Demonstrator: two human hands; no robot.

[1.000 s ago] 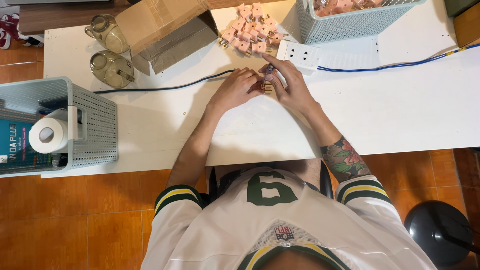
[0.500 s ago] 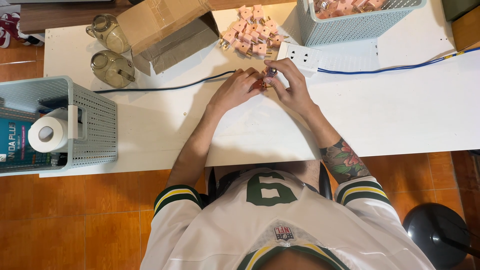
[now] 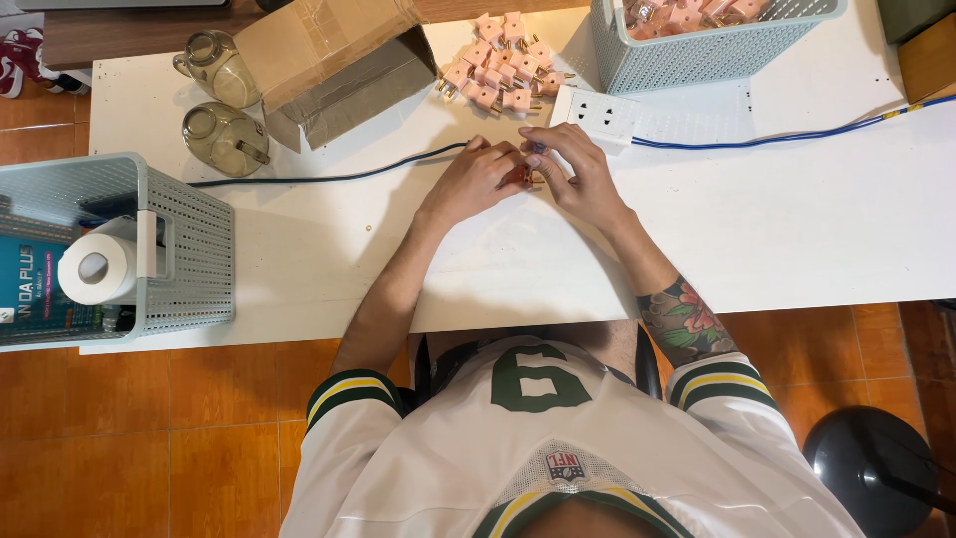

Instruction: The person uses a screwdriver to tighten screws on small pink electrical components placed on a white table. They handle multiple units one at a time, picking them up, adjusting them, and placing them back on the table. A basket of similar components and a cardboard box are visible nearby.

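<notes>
Your left hand (image 3: 476, 182) and right hand (image 3: 580, 177) meet at the middle of the white surface (image 3: 797, 229), fingers pinched narrow around one small pink plug adapter (image 3: 524, 176) held between them, brass pins just showing. Both hands are closed on that one piece; what the fingertips do to it is too small to tell

At 12 o'clock from your hands, just beyond them, lies a loose heap of pink adapters (image 3: 498, 65) on the surface, about a dozen, pins pointing various ways. At 1 o'clock, touching distance from your right hand, sits a white power strip (image 3: 597, 115), with a blue cable (image 3: 797, 134) running off toward 3 o'clock and a dark cable (image 3: 329, 179) toward 9 o'clock

At 1 to 2 o'clock, far edge: a pale mesh basket (image 3: 697, 60) with more pink adapters inside

Judged progress: one piece in hand, a heap on the surface and a stock in the basket; which lot is finished and which is waiting cannot be told, so work reads as mid-batch

Other items: open cardboard box (image 3: 329, 60) at 11 o'clock, two glass jars (image 3: 219, 100) beside it, second mesh basket (image 3: 189, 249) at 9 o'clock holding a paper roll (image 3: 95, 267)
</notes>
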